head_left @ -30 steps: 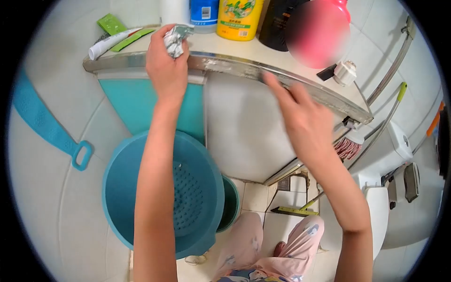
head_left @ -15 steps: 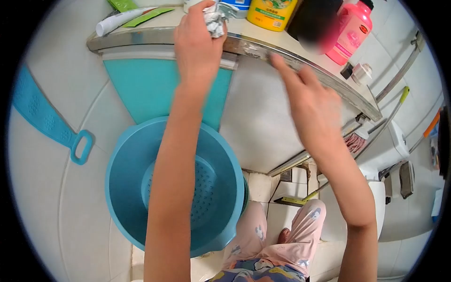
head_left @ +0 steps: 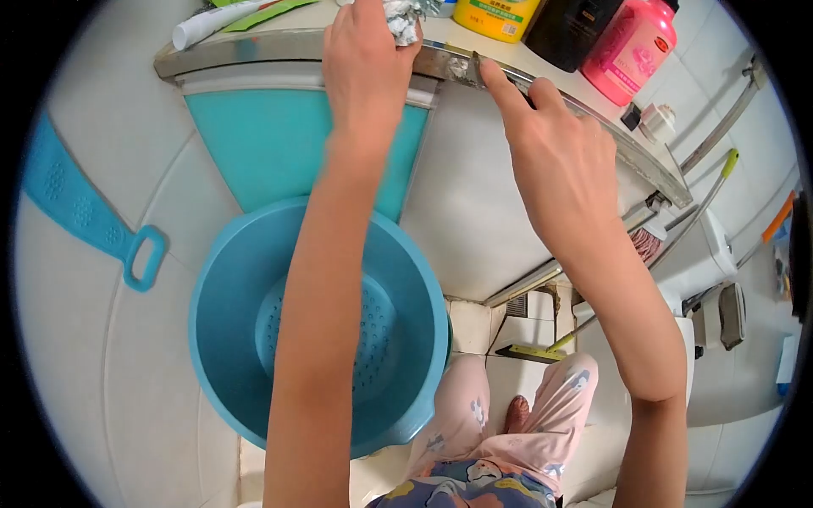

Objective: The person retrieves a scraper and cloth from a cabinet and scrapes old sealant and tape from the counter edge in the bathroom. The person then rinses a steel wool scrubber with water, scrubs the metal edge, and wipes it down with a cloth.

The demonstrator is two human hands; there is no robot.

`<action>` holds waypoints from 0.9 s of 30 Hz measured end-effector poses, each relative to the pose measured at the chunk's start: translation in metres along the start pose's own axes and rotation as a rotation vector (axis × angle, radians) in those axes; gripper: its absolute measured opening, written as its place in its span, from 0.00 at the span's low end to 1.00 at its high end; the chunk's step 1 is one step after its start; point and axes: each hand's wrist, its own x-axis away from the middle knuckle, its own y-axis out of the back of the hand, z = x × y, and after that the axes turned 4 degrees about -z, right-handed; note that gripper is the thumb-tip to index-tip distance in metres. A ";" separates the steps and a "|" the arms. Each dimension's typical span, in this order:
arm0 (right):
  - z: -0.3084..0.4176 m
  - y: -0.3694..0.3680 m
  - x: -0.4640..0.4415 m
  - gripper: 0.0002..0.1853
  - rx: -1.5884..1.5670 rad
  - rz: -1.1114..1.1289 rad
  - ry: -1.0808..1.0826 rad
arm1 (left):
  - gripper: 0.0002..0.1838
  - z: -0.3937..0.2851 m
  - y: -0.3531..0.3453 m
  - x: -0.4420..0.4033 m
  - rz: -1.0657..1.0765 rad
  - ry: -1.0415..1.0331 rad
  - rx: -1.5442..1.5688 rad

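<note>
My left hand (head_left: 366,72) is closed around a crumpled silver-white piece of foil (head_left: 404,24) above the counter's front edge. My right hand (head_left: 563,144) is closed on a thin dark tool (head_left: 476,57), its index finger stretched along it. Most of that tool is hidden by the fingers, so its kind does not show. Its tip lies against the worn metal edging of the counter (head_left: 279,66), beside a rough whitish patch. Below my left forearm stands a large blue basin (head_left: 216,262) with a studded bottom.
On the counter stand a yellow bottle (head_left: 500,15), a black bottle (head_left: 566,32) and a pink bottle (head_left: 631,51). A white tube (head_left: 207,30) and green packets lie at left. A blue strap with a handle (head_left: 146,258) hangs left; a broom (head_left: 533,352) rests on the floor.
My right hand has moved slightly left and up, bringing the tool's tip onto the counter edging. My left hand, with the foil, sits a little higher in view, and the view has shifted slightly.
</note>
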 end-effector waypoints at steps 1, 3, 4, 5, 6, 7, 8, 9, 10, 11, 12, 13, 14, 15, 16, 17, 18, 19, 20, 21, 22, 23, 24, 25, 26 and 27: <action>-0.003 -0.001 0.004 0.26 0.000 0.002 -0.004 | 0.22 0.000 0.001 0.000 0.008 0.004 0.012; -0.011 0.001 0.014 0.25 -0.004 0.047 -0.043 | 0.22 0.000 0.002 -0.001 0.018 0.000 0.026; -0.010 -0.003 0.011 0.26 -0.007 0.018 -0.048 | 0.22 0.001 0.002 -0.002 0.019 -0.002 0.021; -0.005 -0.007 0.009 0.28 -0.013 -0.007 -0.061 | 0.22 0.001 0.002 -0.002 0.029 -0.008 0.018; 0.001 -0.010 0.007 0.30 -0.021 -0.028 -0.079 | 0.21 0.001 0.002 -0.001 0.023 -0.005 0.027; 0.010 -0.009 -0.003 0.31 -0.003 -0.036 -0.071 | 0.21 0.001 0.001 0.000 0.021 -0.001 0.038; 0.008 -0.009 -0.001 0.31 -0.010 -0.032 -0.070 | 0.21 0.002 0.001 0.000 0.013 0.002 0.047; 0.004 -0.009 0.002 0.31 -0.019 -0.023 -0.072 | 0.21 0.002 0.001 0.001 0.021 -0.001 0.043; 0.000 -0.008 0.006 0.31 -0.024 -0.017 -0.075 | 0.21 0.002 0.001 0.001 0.025 -0.007 0.041; -0.009 0.000 0.013 0.26 -0.016 0.061 -0.049 | 0.20 0.003 0.001 0.000 0.013 -0.013 0.036; -0.010 -0.001 0.011 0.26 -0.014 0.061 -0.036 | 0.20 0.004 0.001 -0.001 0.008 -0.009 0.027; -0.008 -0.003 0.009 0.26 -0.015 0.061 -0.032 | 0.20 0.004 0.000 0.000 0.010 -0.010 0.022; -0.006 -0.003 0.008 0.26 -0.013 0.060 -0.034 | 0.20 0.003 0.000 -0.001 0.014 -0.015 0.021; 0.001 -0.006 -0.002 0.25 -0.016 -0.012 0.027 | 0.20 0.001 0.000 -0.001 0.032 0.000 0.038; 0.002 -0.007 -0.006 0.24 -0.017 -0.018 0.020 | 0.20 0.001 0.002 -0.002 0.047 0.017 0.051; 0.003 -0.009 -0.009 0.24 -0.022 -0.025 0.011 | 0.19 0.001 0.002 -0.003 0.064 0.031 0.061; 0.004 -0.008 -0.008 0.23 -0.027 -0.029 0.000 | 0.19 -0.001 0.003 -0.002 0.077 0.030 0.045; -0.008 -0.005 0.006 0.24 -0.026 -0.041 -0.012 | 0.19 -0.003 0.004 -0.003 0.076 0.028 0.031; -0.020 -0.002 0.018 0.25 -0.035 0.015 -0.065 | 0.19 -0.003 0.005 -0.004 0.070 0.031 0.015; -0.031 0.003 0.025 0.25 -0.045 0.071 -0.113 | 0.19 -0.002 0.003 -0.005 0.059 0.017 0.001; -0.034 0.004 0.029 0.26 -0.059 0.129 -0.162 | 0.19 0.000 0.002 -0.003 0.051 0.003 -0.016; -0.030 0.002 0.030 0.27 -0.044 0.132 -0.186 | 0.19 0.002 0.001 -0.002 0.049 -0.014 -0.028; -0.023 -0.003 0.022 0.27 -0.066 0.080 -0.154 | 0.18 0.005 -0.001 -0.002 0.043 -0.028 -0.037; -0.014 -0.010 0.012 0.27 -0.090 0.034 -0.126 | 0.17 0.008 -0.002 -0.001 0.045 -0.042 -0.044; -0.006 -0.012 0.003 0.27 -0.113 -0.019 -0.098 | 0.17 0.010 -0.003 -0.001 0.042 -0.060 -0.051; 0.005 -0.004 -0.002 0.24 -0.152 -0.021 -0.126 | 0.17 0.010 -0.004 -0.003 0.038 -0.065 -0.039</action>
